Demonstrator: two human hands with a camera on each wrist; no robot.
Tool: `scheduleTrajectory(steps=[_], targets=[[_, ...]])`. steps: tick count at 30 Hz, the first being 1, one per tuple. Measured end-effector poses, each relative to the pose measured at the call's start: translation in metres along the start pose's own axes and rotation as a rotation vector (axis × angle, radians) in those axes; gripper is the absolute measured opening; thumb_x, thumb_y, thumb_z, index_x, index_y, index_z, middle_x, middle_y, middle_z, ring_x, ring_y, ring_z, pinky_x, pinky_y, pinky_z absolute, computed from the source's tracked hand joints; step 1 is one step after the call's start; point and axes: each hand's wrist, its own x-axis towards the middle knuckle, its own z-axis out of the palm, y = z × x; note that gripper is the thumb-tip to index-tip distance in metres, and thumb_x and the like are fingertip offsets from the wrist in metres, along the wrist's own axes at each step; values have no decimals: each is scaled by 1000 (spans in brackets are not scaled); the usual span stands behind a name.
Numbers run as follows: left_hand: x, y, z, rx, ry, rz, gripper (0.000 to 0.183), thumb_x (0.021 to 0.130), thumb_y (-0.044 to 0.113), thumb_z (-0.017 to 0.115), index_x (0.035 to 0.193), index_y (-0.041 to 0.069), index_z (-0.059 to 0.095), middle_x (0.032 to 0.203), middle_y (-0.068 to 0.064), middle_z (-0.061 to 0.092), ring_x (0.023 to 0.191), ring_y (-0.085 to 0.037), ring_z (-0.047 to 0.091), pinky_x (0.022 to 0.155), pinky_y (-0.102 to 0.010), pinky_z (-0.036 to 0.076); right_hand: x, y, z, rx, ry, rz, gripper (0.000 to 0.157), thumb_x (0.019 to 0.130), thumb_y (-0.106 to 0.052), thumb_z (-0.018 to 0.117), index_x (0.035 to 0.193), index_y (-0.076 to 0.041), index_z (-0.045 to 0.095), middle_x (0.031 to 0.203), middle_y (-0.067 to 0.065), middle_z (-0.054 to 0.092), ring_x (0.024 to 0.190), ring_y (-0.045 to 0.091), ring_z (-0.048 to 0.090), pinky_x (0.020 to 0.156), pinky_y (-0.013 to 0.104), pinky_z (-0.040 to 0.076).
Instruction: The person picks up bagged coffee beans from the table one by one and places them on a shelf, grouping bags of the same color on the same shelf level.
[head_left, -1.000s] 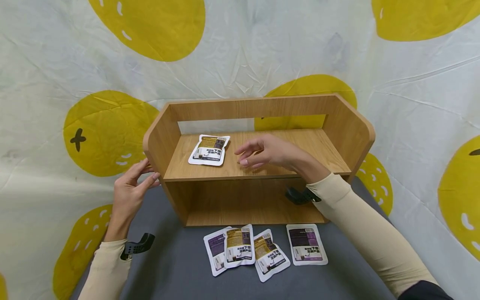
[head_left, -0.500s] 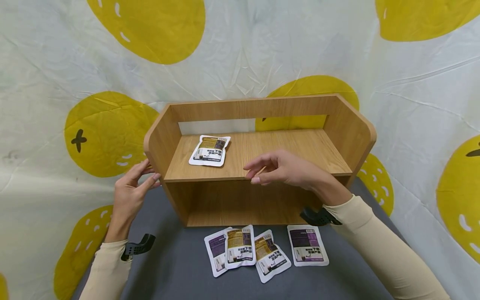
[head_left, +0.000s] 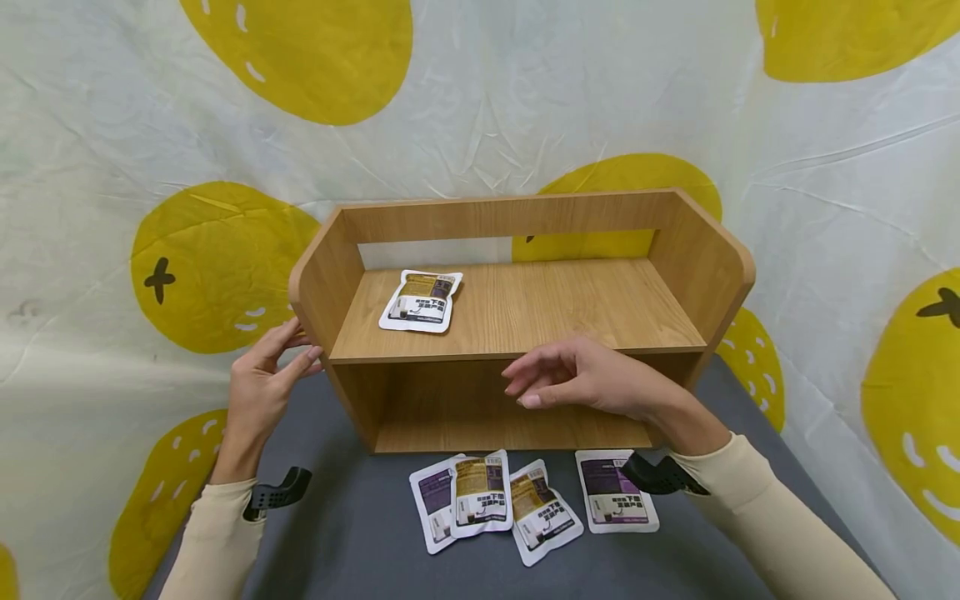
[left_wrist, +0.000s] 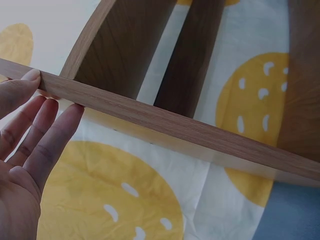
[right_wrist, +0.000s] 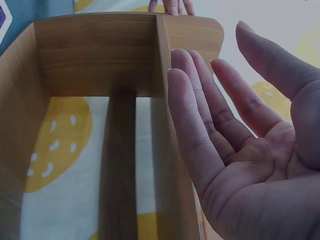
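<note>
Four flat packets lie nearest on the grey surface (head_left: 330,517), if 12 o'clock is the far side of the head view; near 6 o'clock a purple packet (head_left: 431,502) pokes out from under a brown packet (head_left: 481,492); just beside them, between 5 and 6 o'clock, a tilted brown packet (head_left: 545,517) has its top toward 11 o'clock; near 5 o'clock a second purple packet (head_left: 611,497) lies a little apart, and a black wrist camera (head_left: 663,477) hides its top corner.

The right hand (head_left: 592,379) is at 4 o'clock, in front of the low space of the wooden shelf (head_left: 570,300); its fingers are loose and softly bent, and it holds nothing; the left hand (head_left: 258,379) is at 8 o'clock, with its fingers loose too; its fingertips (left_wrist: 72,116) touch the shelf's side board (left_wrist: 150,119), and its thumb rests by the edge; both arms wear cream sleeves (head_left: 217,546).

The shelf stands upright behind the four packets; on its top board, near 9 o'clock, lies a fifth packet (head_left: 422,302), brown, label up; far back, at 12 o'clock, hangs a white cloth (head_left: 480,83) with big yellow circles.
</note>
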Motion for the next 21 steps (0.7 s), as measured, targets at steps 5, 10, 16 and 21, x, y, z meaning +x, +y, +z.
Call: scheduleTrajectory(steps=[5, 10, 16, 21], targets=[[0, -1, 0, -1, -3, 2, 61, 89, -18, 64, 145, 6, 56, 123, -7, 64, 109, -16, 66, 77, -29, 63, -8, 17, 3, 21, -36, -6, 41, 96, -14, 72, 135, -6, 63, 122, 9, 71, 110, 27, 69, 96, 29, 59], [0, 0, 0, 23, 2, 0, 62, 89, -18, 65, 145, 7, 56, 124, -6, 64, 108, -15, 66, 76, -29, 62, -14, 33, 7, 67, -30, 25, 43, 96, -15, 72, 137, -7, 62, 124, 10, 70, 112, 27, 69, 97, 29, 59], [0, 1, 1, 39, 4, 3, 61, 89, -17, 65, 145, 8, 57, 124, -5, 64, 108, -15, 66, 75, -28, 62, -17, 52, 10, 99, -24, 35, 46, 96, -12, 72, 139, -4, 59, 127, 14, 68, 116, 30, 67, 97, 29, 58], [0, 1, 2, 41, 5, -1, 61, 89, -17, 66, 145, 7, 57, 125, -5, 64, 108, -15, 65, 75, -28, 63, -19, 65, 10, 89, 3, 29, 48, 96, -12, 72, 141, -5, 58, 129, 14, 66, 119, 31, 65, 98, 28, 58]])
